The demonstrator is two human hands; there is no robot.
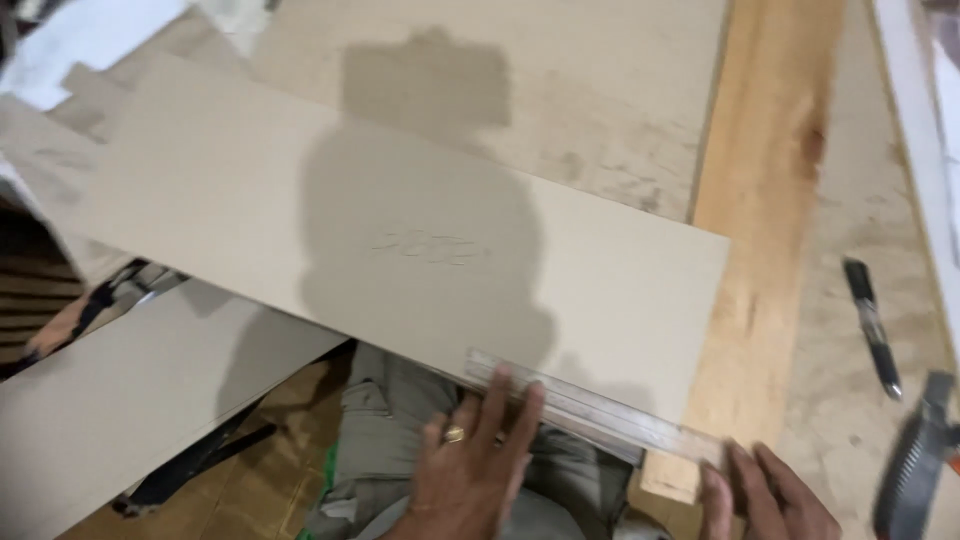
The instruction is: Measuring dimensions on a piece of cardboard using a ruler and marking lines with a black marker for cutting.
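Both hands press clear ruler along board edge.

A woodworking shop: dusty bench, cut boards.

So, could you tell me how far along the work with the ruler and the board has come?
Done: the tan board lies flat across the workbench, overhanging its near edge. In hand: the left hand and right hand press a clear ruler along the board's near edge. Left: no drawn line or cut shows by the ruler, and the black pen lies untouched on the bench to the right.
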